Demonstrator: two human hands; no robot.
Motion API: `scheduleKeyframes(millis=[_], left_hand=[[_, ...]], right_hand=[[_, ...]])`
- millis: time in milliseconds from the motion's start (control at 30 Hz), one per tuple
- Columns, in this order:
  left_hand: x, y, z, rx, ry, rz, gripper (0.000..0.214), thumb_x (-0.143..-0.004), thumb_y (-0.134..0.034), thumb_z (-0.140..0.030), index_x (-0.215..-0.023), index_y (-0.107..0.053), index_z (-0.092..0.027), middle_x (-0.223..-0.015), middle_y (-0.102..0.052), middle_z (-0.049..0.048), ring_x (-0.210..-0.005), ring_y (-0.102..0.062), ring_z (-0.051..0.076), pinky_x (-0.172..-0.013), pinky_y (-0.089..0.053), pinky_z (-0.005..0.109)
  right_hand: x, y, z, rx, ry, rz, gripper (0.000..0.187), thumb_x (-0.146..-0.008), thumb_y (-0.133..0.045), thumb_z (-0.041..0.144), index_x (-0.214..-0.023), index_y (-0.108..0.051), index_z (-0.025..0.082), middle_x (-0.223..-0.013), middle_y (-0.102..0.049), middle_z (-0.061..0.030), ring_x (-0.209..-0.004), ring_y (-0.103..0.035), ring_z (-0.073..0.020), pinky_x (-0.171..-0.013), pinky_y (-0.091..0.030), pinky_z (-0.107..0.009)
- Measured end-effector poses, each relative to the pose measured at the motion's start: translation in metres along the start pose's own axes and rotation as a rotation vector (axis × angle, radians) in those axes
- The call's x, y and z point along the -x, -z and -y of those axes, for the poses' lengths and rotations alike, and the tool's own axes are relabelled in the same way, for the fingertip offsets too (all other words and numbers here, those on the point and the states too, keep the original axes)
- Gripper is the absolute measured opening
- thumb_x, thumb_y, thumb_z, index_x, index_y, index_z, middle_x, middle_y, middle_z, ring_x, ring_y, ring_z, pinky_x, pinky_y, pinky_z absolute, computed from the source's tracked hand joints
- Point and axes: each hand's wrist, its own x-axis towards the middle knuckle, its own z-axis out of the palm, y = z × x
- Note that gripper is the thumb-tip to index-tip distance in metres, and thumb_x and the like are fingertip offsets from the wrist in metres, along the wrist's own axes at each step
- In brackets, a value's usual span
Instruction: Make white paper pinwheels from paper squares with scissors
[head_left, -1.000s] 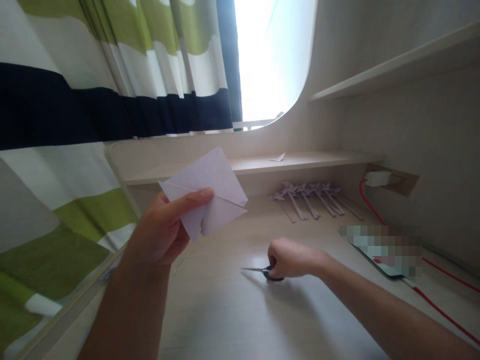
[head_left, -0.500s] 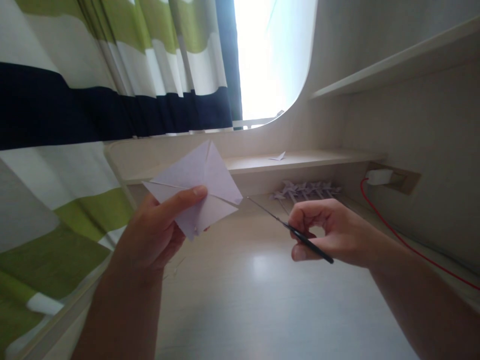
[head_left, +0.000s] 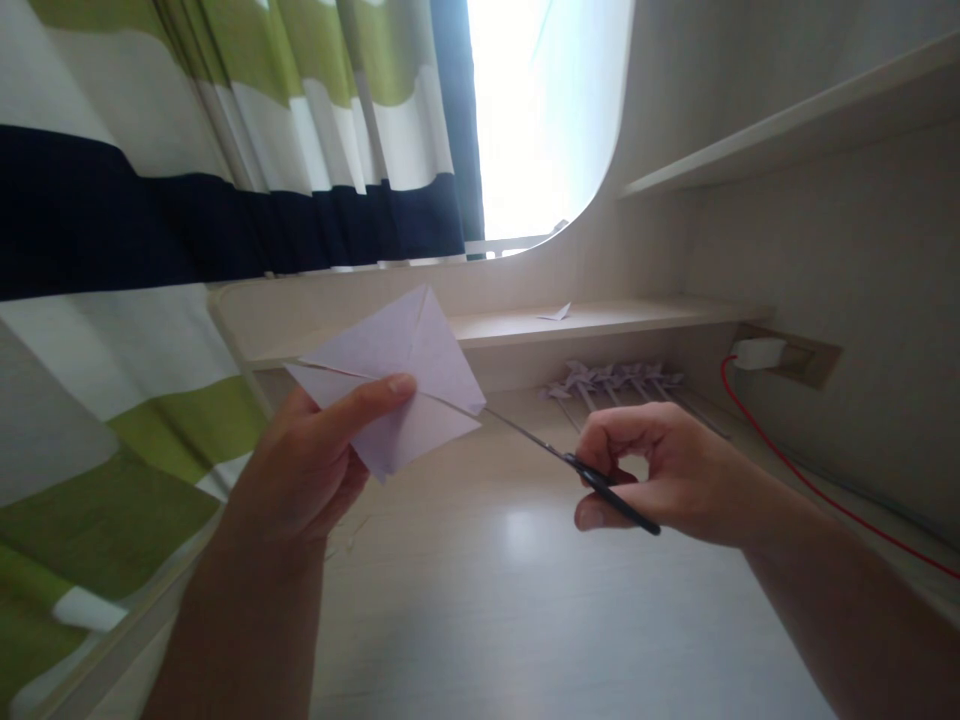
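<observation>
My left hand (head_left: 307, 470) pinches a folded pale lilac paper square (head_left: 397, 375), thumb on its front, and holds it up above the desk. My right hand (head_left: 660, 475) grips black-handled scissors (head_left: 570, 462). Their thin blades point left and reach the paper's right corner along a crease. Whether the blades are apart I cannot make out.
Several finished lilac paper pinwheels on sticks (head_left: 615, 385) lie at the back of the light wooden desk (head_left: 525, 600). A paper scrap (head_left: 555, 313) lies on the low shelf. A white charger (head_left: 757, 352) with a red cable is plugged in at right. A striped curtain (head_left: 187, 200) hangs left.
My right hand picked the scissors up off the desk, raised them, and brought the blade tips to the paper's right corner. The paper tilted slightly in my left hand.
</observation>
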Motion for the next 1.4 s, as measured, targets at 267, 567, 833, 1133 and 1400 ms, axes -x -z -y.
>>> scheduleKeyframes(millis=[267, 567, 833, 1133, 1400], left_hand=[[0.0011, -0.0005, -0.0003, -0.004, 0.006, 0.005, 0.019, -0.070, -0.088, -0.022, -0.079, -0.074, -0.013, -0.062, -0.069, 0.0024, -0.049, -0.061, 0.012, -0.050, -0.054, 0.019], [0.0013, -0.0014, 0.0000, -0.006, -0.011, -0.004, 0.020, -0.068, -0.089, -0.019, -0.079, -0.074, -0.013, -0.063, -0.072, 0.0014, -0.047, -0.061, 0.011, -0.049, -0.053, 0.018], [0.0010, 0.0001, -0.0021, -0.023, -0.011, -0.028, 0.022, -0.066, -0.091, -0.021, -0.079, -0.075, -0.012, -0.061, -0.072, 0.0032, -0.048, -0.063, 0.013, -0.047, -0.053, 0.019], [0.0013, 0.0017, 0.0010, -0.012, -0.028, -0.069, 0.029, -0.063, -0.093, -0.020, -0.085, -0.076, -0.012, -0.068, -0.075, 0.0030, -0.051, -0.065, 0.014, -0.048, -0.055, 0.019], [-0.0007, 0.0021, 0.0025, -0.018, -0.045, -0.068, 0.027, -0.064, -0.092, -0.022, -0.081, -0.075, -0.012, -0.063, -0.070, 0.0008, -0.046, -0.062, 0.012, -0.050, -0.057, 0.019]], right_hand=[[0.0016, 0.0011, -0.0004, 0.058, -0.005, 0.003, 0.034, -0.072, -0.094, 0.034, -0.068, -0.065, 0.017, -0.059, -0.058, 0.0043, -0.053, -0.048, -0.0085, -0.045, -0.036, -0.020], [0.0015, -0.0003, 0.0001, 0.064, -0.014, -0.012, 0.039, -0.070, -0.095, 0.037, -0.066, -0.061, 0.018, -0.058, -0.057, 0.0047, -0.052, -0.049, -0.0089, -0.044, -0.037, -0.021], [0.0017, 0.0015, -0.0015, 0.057, -0.028, -0.015, 0.039, -0.071, -0.095, 0.034, -0.065, -0.059, 0.018, -0.058, -0.056, 0.0056, -0.052, -0.049, -0.0088, -0.045, -0.036, -0.021], [0.0011, 0.0005, -0.0009, 0.059, -0.050, -0.013, 0.044, -0.071, -0.094, 0.037, -0.064, -0.055, 0.018, -0.057, -0.050, 0.0068, -0.051, -0.043, -0.0075, -0.044, -0.030, -0.021], [0.0020, 0.0028, -0.0032, 0.045, -0.070, -0.043, 0.042, -0.070, -0.095, 0.030, -0.064, -0.054, 0.018, -0.057, -0.050, 0.0075, -0.053, -0.041, -0.0071, -0.046, -0.029, -0.020]])
